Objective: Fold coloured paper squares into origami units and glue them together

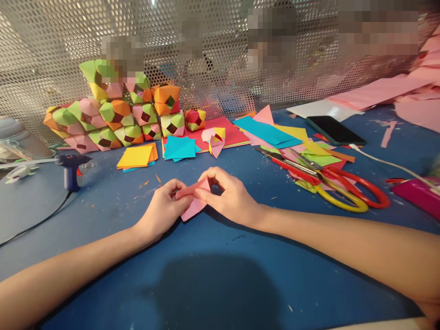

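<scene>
A small sheet of pink paper (194, 208), partly folded over along its upper side, is held just above the blue table. My left hand (165, 208) pinches its left end between thumb and fingers. At the other end my right hand (228, 197) grips the paper near its upper right corner, thumb in front. Beyond my hands lies a partly assembled pink and yellow folded-paper piece (216, 140). A stack of blue paper squares (180, 148) and a stack of yellow and orange squares (135, 156) lie to its left.
Many folded paper units (115, 114) are piled against the perforated metal screen (220, 59). A glue gun (71, 172) stands left. Scissors with red and yellow handles (343, 195), a box cutter (292, 161), paper scraps and a phone (335, 129) lie right. People appear behind the screen.
</scene>
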Available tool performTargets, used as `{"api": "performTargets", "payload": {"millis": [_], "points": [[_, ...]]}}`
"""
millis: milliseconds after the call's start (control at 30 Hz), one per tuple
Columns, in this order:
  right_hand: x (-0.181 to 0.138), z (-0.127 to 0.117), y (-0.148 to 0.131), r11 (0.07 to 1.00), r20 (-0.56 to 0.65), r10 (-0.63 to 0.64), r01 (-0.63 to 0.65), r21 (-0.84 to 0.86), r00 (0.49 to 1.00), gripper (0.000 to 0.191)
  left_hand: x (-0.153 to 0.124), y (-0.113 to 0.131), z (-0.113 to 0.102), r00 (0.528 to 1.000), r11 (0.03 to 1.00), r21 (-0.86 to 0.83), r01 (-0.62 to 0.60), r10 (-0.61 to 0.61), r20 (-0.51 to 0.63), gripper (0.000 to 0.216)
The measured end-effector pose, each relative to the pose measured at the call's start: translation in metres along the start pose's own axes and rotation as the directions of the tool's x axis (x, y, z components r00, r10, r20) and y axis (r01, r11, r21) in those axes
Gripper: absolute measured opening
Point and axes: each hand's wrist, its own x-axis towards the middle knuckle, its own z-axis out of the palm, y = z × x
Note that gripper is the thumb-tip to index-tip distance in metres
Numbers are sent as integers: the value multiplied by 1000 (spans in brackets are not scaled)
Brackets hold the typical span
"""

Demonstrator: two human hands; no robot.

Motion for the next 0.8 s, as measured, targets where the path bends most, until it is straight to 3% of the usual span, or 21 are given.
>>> {"api": "performTargets", "payload": {"millis": [167, 367, 533, 700, 800], "points": [[1, 0, 0, 993, 17, -116, 116, -5, 993, 9, 1, -1, 0, 1000, 999, -45, -2, 1, -22, 13], [2, -1, 0, 953, 71, -303, 302, 20, 950, 13, 1, -1, 1, 1000, 996, -90, 16, -18, -13, 12], [2, -6, -5, 961, 119, -274, 265, 83, 954, 4, 2, -2, 0, 1000, 998, -65, -6, 6, -14, 12], [3, -6, -4, 975, 124, -205, 193, 106, 971, 20, 3, -5, 0, 1000, 998, -57, -10, 9, -9, 8], [2, -3, -2, 993, 103, -110, 104, 61, 989, 7, 3, -4, -1, 1000, 999, -34, -28, 28, -13, 8]]}}
